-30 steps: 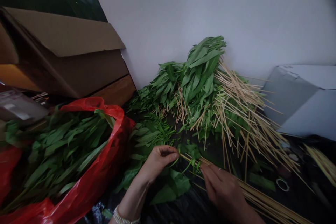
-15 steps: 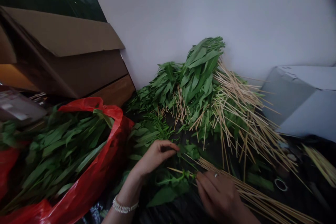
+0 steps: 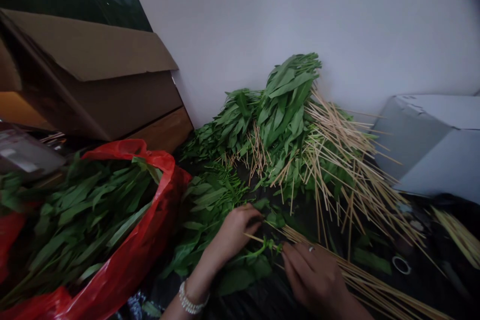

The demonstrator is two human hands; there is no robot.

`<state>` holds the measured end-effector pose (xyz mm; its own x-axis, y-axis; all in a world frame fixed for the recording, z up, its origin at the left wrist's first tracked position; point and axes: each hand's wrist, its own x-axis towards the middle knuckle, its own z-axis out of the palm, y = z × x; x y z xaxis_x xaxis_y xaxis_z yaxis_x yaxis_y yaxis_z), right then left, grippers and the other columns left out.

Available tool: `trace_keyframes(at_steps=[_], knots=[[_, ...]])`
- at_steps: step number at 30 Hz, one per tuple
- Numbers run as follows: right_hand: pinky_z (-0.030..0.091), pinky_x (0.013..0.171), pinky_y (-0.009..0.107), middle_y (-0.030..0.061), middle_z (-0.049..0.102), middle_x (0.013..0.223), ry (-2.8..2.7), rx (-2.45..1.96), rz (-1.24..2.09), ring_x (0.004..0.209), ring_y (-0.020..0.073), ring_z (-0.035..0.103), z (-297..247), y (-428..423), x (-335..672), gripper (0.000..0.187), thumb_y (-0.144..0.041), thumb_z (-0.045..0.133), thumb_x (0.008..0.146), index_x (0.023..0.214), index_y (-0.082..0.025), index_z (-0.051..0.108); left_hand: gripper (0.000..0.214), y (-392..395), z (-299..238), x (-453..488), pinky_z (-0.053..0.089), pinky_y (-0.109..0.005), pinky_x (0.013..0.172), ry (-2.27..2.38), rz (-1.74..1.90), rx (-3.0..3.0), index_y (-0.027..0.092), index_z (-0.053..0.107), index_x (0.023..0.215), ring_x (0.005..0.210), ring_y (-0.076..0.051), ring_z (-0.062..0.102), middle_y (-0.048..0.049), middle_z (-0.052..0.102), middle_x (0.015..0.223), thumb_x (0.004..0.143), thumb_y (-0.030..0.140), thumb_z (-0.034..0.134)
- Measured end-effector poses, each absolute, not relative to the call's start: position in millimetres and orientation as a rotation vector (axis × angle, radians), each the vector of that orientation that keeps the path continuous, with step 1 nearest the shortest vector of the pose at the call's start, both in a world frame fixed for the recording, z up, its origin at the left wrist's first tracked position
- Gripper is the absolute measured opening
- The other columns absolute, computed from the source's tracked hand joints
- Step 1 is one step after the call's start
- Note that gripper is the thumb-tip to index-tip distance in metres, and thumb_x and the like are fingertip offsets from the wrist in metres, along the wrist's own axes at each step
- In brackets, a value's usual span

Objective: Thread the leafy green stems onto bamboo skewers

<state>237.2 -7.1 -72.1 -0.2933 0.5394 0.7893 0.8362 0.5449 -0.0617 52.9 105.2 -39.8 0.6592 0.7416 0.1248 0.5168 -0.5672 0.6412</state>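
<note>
My right hand (image 3: 315,271) is closed around a thin bamboo skewer (image 3: 254,237), whose bare tip points left. Green leafy stems (image 3: 267,245) are threaded on the skewer just beyond my fingertips, and their broad leaves (image 3: 245,272) hang below. Just above the skewer tip is my left hand (image 3: 236,227), with its fingers curled together beside some small leaves (image 3: 275,219). What those fingers pinch, if anything, is hidden. Long loose skewers (image 3: 375,280) run under and past my right hand towards the lower right.
A red plastic bag (image 3: 165,210) full of leafy greens (image 3: 86,210) stands at the left. Skewered greens (image 3: 288,95) are heaped against the wall, their sticks (image 3: 348,150) jutting right. Around them are a cardboard box (image 3: 112,85), a white box (image 3: 438,140) and a roll of tape (image 3: 401,264).
My left hand has moved right and slightly down, closer to the skewer, and its fingers have curled in. My right hand stays nearly in place with the skewer.
</note>
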Motion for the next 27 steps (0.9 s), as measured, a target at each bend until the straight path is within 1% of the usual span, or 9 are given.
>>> trace_keyframes(at_steps=[3,5,7,9,12,16,18,23,27], knots=[[0.042,0.06,0.029,0.0061,0.068,0.076,-1.924,-1.174,-0.452,0.063,0.0156,0.062,-73,-5,239,0.013,-0.009,0.052,0.089,0.096,-0.011,0.062,0.014,105,-35,41,0.045,-0.024,0.066,1.072,0.698,1.976,0.017,0.067,0.09,0.068,-0.014,0.058,-0.0021,0.064,0.078,0.083,0.023,0.057],[0.042,0.061,0.029,0.0063,0.069,0.082,-1.898,-1.216,-0.436,0.065,0.0152,0.063,-75,-4,239,0.014,-0.011,0.05,0.091,0.097,-0.013,0.063,0.023,102,-31,36,0.042,-0.021,0.054,1.022,0.72,1.718,0.016,0.066,0.101,0.054,-0.01,0.051,-0.0003,0.062,0.075,0.084,0.03,0.057],[0.042,0.062,0.028,0.0061,0.07,0.085,-1.883,-1.239,-0.417,0.066,0.0152,0.063,-76,-3,239,0.015,-0.012,0.049,0.092,0.098,-0.014,0.062,0.035,97,-28,34,0.038,-0.019,0.048,0.954,0.698,1.543,0.016,0.064,0.112,0.049,-0.007,0.047,-0.0005,0.062,0.076,0.084,0.036,0.058],[0.042,0.062,0.028,0.0057,0.07,0.085,-1.878,-1.247,-0.394,0.065,0.0145,0.063,-76,-3,239,0.016,-0.013,0.048,0.093,0.098,-0.014,0.063,0.041,93,-27,34,0.035,-0.018,0.046,0.936,0.676,1.472,0.015,0.064,0.115,0.048,-0.005,0.046,-0.0009,0.061,0.075,0.083,0.041,0.059],[0.041,0.06,0.027,0.0052,0.069,0.083,-1.873,-1.257,-0.383,0.061,0.0133,0.061,-74,-3,238,0.017,-0.013,0.047,0.093,0.099,-0.014,0.063,0.04,90,-29,35,0.033,-0.017,0.045,0.969,0.698,1.467,0.015,0.071,0.107,0.046,-0.005,0.043,-0.0003,0.059,0.069,0.082,0.045,0.06],[0.041,0.061,0.027,0.0034,0.068,0.079,-1.869,-1.26,-0.368,0.062,0.0131,0.06,-74,-3,239,0.017,-0.013,0.047,0.093,0.098,-0.014,0.063,0.035,90,-33,36,0.035,-0.018,0.045,1.032,0.809,1.506,0.014,0.076,0.092,0.048,-0.005,0.044,-0.0028,0.062,0.075,0.077,0.043,0.067],[0.041,0.062,0.027,0.0031,0.068,0.079,-1.874,-1.266,-0.364,0.063,0.0134,0.061,-75,-3,240,0.017,-0.013,0.047,0.093,0.097,-0.015,0.063,0.035,89,-33,36,0.034,-0.018,0.044,1.057,0.812,1.483,0.013,0.076,0.091,0.047,-0.005,0.043,-0.0035,0.063,0.075,0.075,0.043,0.069],[0.04,0.062,0.027,0.0033,0.068,0.081,-1.87,-1.273,-0.364,0.062,0.013,0.061,-77,-3,240,0.017,-0.013,0.048,0.093,0.099,-0.015,0.063,0.046,86,-30,37,0.035,-0.018,0.044,0.984,0.775,1.372,0.014,0.072,0.106,0.049,-0.006,0.045,-0.0045,0.067,0.073,0.072,0.045,0.072],[0.041,0.062,0.027,0.004,0.069,0.082,-1.866,-1.27,-0.383,0.064,0.0133,0.062,-75,-3,239,0.016,-0.013,0.047,0.093,0.097,-0.015,0.063,0.042,86,-29,39,0.035,-0.019,0.045,1.016,0.821,1.337,0.012,0.076,0.091,0.046,-0.006,0.043,-0.0057,0.068,0.073,0.07,0.049,0.073]])
